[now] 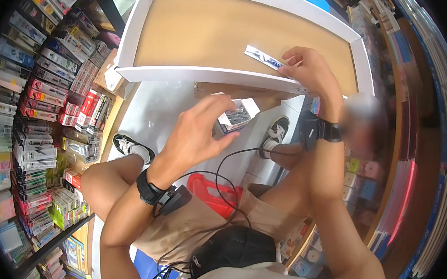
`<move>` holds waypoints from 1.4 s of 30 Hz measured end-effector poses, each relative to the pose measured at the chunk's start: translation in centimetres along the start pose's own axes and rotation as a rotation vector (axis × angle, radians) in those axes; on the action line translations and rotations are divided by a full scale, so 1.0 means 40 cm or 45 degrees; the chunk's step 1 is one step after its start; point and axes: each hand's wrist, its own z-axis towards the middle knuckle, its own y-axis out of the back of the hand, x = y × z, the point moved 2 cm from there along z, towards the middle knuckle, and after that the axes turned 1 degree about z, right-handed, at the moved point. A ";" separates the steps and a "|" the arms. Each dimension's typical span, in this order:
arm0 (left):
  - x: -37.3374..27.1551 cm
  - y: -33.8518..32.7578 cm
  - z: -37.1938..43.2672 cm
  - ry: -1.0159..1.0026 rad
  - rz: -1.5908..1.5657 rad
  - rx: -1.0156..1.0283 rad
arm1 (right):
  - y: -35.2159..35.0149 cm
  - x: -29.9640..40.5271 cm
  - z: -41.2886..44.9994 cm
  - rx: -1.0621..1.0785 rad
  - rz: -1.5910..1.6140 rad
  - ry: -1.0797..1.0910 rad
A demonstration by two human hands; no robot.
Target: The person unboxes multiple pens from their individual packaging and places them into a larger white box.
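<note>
A small white cardboard box (237, 114), its flaps folded up, is held between the thumb and fingers of my left hand (195, 134). Many short grey metal-looking pieces fill it; their exact kind is hard to make out. Past it stands a shallow tray (199, 27) with white walls and a tan bottom. Over the tray's near right part is a slim white packet (264, 57) with blue print. The thumb of my right hand (308, 68) meets the packet's near end, with the fingertips close above. Whether those fingers grip it or it lies on the bottom is unclear.
Shelves of packaged stationery (47, 102) crowd the left. Books and folders (407, 125) line the right side. A red plastic object (212, 193) sits between my legs, crossed by a black cable (230, 174). A blurred, rounded shape (364, 124) is beside my right wrist.
</note>
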 end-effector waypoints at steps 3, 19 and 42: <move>-0.001 0.000 0.001 -0.017 0.050 0.008 | -0.001 -0.012 0.038 0.156 -0.204 -0.064; 0.013 0.001 0.013 0.037 0.048 -0.066 | 0.014 0.015 -0.005 0.448 0.020 0.083; 0.002 0.005 0.012 -0.103 0.090 -0.122 | 0.174 0.130 -0.178 -0.202 0.188 0.661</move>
